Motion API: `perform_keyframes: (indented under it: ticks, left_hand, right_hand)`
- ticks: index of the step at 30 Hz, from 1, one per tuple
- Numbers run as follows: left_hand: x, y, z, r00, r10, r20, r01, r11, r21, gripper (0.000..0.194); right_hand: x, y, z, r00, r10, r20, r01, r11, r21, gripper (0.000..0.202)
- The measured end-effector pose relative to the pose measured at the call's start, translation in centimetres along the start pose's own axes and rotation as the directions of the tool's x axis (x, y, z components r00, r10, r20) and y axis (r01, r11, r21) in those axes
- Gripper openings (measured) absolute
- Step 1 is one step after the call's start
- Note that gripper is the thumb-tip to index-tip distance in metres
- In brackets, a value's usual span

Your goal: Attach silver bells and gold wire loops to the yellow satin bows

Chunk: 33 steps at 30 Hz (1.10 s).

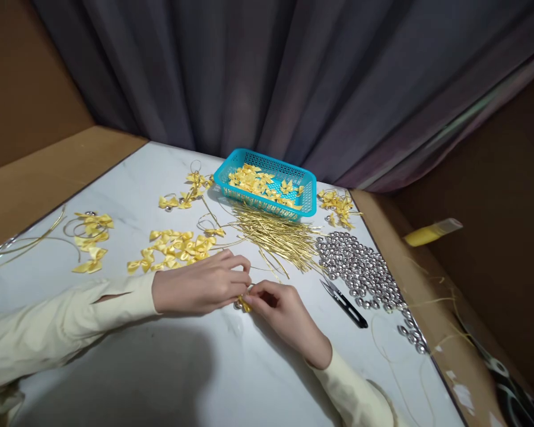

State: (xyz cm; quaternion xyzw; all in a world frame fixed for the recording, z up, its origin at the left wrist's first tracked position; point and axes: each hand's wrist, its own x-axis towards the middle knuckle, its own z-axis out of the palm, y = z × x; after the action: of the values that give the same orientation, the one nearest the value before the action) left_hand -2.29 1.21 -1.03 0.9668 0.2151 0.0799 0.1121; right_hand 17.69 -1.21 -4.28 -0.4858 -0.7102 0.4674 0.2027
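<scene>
My left hand (209,284) and my right hand (282,308) meet low over the white table, fingertips pinched together. Between them is a small yellow ribbon bow (244,304) with a shiny silver bell or bead at its lower side; the fingers cover most of it. Loose yellow bows (178,249) lie just beyond my left hand. A heap of cut gold cords (278,237) spreads past both hands. To the right of my right hand rest black-handled thread snips (345,303).
A blue plastic basket (311,198) of yellow bows stands at the back. Silver beads (360,267) are heaped at right, spilling along the table edge. Bows with cord loops (91,237) lie at left. Scissors (498,367) and a yellow tube (431,232) lie beyond the right edge.
</scene>
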Motion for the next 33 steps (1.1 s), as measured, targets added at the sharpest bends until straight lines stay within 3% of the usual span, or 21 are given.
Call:
perform_keyframes:
  ticks: [6,10,16,24,29,33]
  left_hand:
    - [-0.1,0.1,0.2,1.000,0.001,-0.005,-0.001,1.000,-0.003,0.020]
    - [-0.1,0.3,-0.3,1.000,-0.019,0.003,0.019,1.000,-0.001,0.021]
    - [-0.1,0.5,-0.4,0.997,-0.034,-0.063,0.038,0.998,0.059,0.015]
    - [0.1,-0.1,0.0,0.994,0.042,-0.099,-0.032,0.994,0.101,0.018]
    - [0.3,-0.1,0.5,0.988,0.138,-0.071,-0.131,0.986,0.104,0.014]
    - [0.3,-0.5,1.4,0.978,0.208,-0.024,-0.201,0.966,0.164,0.017]
  right_hand:
    - [-0.2,0.0,-0.7,0.997,-0.076,-0.015,0.075,0.997,-0.016,0.011]
    - [-0.3,-0.2,-1.5,0.962,-0.258,-0.086,0.232,0.943,-0.240,0.023]
    - [-0.2,0.0,-1.5,0.901,-0.430,0.054,0.408,0.801,-0.439,0.037]
    - [0.1,1.1,-0.7,0.861,-0.506,0.053,0.461,0.732,-0.501,0.024]
    - [0.1,0.8,-0.9,0.827,-0.562,0.016,0.497,0.718,-0.488,0.023]
    - [0.0,0.9,-0.8,0.828,-0.560,-0.016,0.487,0.734,-0.474,0.018]
